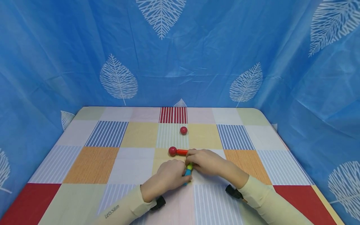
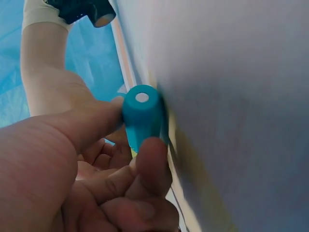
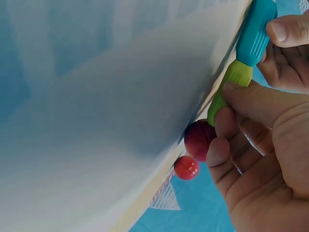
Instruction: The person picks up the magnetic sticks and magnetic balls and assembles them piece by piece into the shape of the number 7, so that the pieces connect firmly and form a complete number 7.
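My left hand [image 1: 172,174] pinches a teal plastic rod [image 2: 144,116] between thumb and fingers, near the tabletop. A pale round spot marks the rod's near end. Opposite it, my right hand [image 1: 207,162] pinches a shorter-looking yellow-green rod [image 3: 237,73]. In the right wrist view the two rods meet end to end in one line; whether they are joined, I cannot tell. Just beyond the hands lies an orange-red rod [image 1: 182,152] with a red ball [image 1: 172,151] touching its left end. My right hand hides its other end.
Another red ball [image 1: 183,130] sits farther back on the patchwork-patterned tablecloth [image 1: 135,159]. A blue curtain [image 1: 180,62] with white leaf prints surrounds the table's back and sides. A dark wrist device [image 1: 234,192] hangs under the right sleeve.
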Motion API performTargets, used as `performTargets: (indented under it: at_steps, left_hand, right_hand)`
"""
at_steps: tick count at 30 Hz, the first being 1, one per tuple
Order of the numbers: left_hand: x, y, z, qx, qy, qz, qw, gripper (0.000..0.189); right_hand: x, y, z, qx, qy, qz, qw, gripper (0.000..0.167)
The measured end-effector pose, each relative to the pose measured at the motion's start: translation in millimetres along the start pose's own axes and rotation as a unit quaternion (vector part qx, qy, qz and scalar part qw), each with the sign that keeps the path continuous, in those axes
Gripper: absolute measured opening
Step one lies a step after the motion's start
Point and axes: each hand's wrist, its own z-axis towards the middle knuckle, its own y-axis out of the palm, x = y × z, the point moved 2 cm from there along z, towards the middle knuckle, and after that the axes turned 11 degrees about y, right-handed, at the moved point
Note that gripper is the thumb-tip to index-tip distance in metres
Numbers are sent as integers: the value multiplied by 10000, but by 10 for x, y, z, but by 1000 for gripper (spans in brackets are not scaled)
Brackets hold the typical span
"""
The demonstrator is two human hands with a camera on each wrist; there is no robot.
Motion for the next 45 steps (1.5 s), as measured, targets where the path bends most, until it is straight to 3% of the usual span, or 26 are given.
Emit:
performTargets:
  at_steps: [20,27,32,39,45]
  left_hand:
    - [-14,-1,13,227,227,-9,9995,39]
    - [-2,-26,14,303,280,117,9991,40]
    - [-30,-69,16,504,173,238,9983,37]
    - [-135,-180,34,714,-143,317,9968,21]
    - [-310,-307,70,1279,-430,784,9877,18]
  right_hand:
    - [80,-41,-6,139,-10,28,9999,20]
    - [129,-103,2,118,61,621,9980,22]
    - [214,-187,73,335,314,1033,9936,18]
    - [395,-182,185,642,1079,867,9883,17]
    - [500,-177,279,856,1385,897,9826,22]
